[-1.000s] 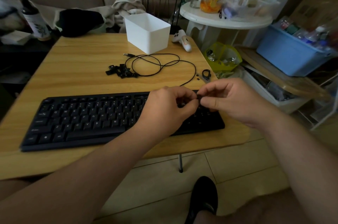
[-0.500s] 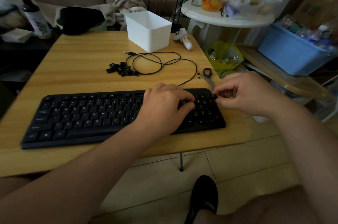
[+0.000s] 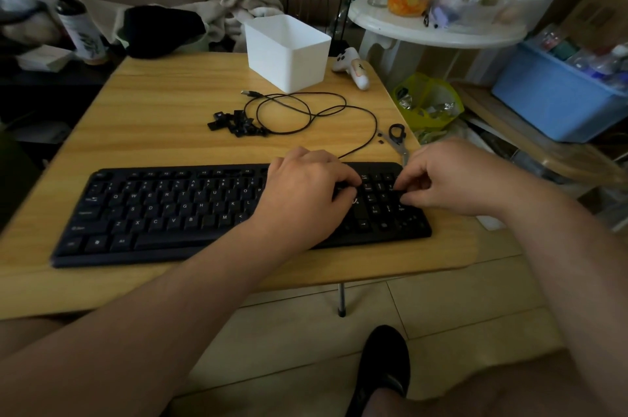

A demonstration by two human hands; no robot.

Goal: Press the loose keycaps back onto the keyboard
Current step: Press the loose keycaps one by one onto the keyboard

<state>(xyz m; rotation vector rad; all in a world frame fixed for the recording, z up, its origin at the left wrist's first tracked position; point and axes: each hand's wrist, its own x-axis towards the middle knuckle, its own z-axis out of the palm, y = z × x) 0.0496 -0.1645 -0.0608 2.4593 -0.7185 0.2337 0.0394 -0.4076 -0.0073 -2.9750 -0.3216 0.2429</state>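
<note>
The black keyboard [image 3: 163, 212] lies across the front of the wooden table [image 3: 163, 103]. My left hand [image 3: 306, 195] rests on its right-middle part, bent fingertips down on the keys left of the number pad. My right hand [image 3: 452, 178] hovers at the number pad's right side, thumb and forefinger curled together and pinching what looks like a small black keycap [image 3: 399, 195] against the keys; it is hard to tell apart from the pad. A pile of several loose black keycaps [image 3: 238, 124] sits behind the keyboard.
The keyboard's black cable [image 3: 306, 110] loops beside the pile. A white bin [image 3: 287, 49] and a white controller [image 3: 351, 68] stand at the back. Scissors [image 3: 396, 137] lie near the table's right edge. A blue crate [image 3: 550, 100] and a yellow-green bag [image 3: 426, 103] sit right of the table.
Both hands came down from holding a keycap together above the keyboard. The left hand settled on the keys; the right hand moved right, then down onto the number pad.
</note>
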